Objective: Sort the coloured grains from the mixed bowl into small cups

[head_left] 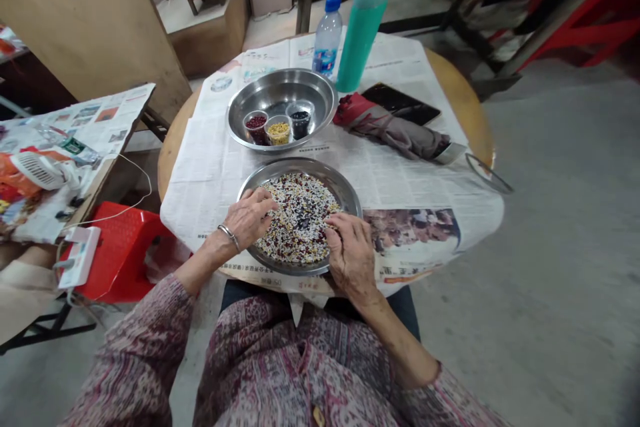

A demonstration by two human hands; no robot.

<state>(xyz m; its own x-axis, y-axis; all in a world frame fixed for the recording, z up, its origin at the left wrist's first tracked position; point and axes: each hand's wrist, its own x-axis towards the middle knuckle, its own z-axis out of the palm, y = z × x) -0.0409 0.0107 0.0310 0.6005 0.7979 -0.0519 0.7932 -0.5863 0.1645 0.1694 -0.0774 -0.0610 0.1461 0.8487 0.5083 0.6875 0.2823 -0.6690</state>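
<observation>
On newspaper (pixel 395 167), a tray (pixel 346 191) holds grains (pixel 295 205) between the fingers (pixel 347 225).

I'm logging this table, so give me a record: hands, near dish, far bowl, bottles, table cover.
Left hand: at left side of near dish; bracelet on wrist
Right hand: at its right side
Near dish: mixed white, yellow, dark red, black pieces
Far bowl: three cups, contents dark red, yellow, black
Clear bottle: blue cap
Green bottle: beside clear bottle
Table cover: newspaper

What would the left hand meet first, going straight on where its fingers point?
The left hand would likely meet the mixed beans and grains in the nearer metal pan; whether it touches them now is unclear.
</observation>
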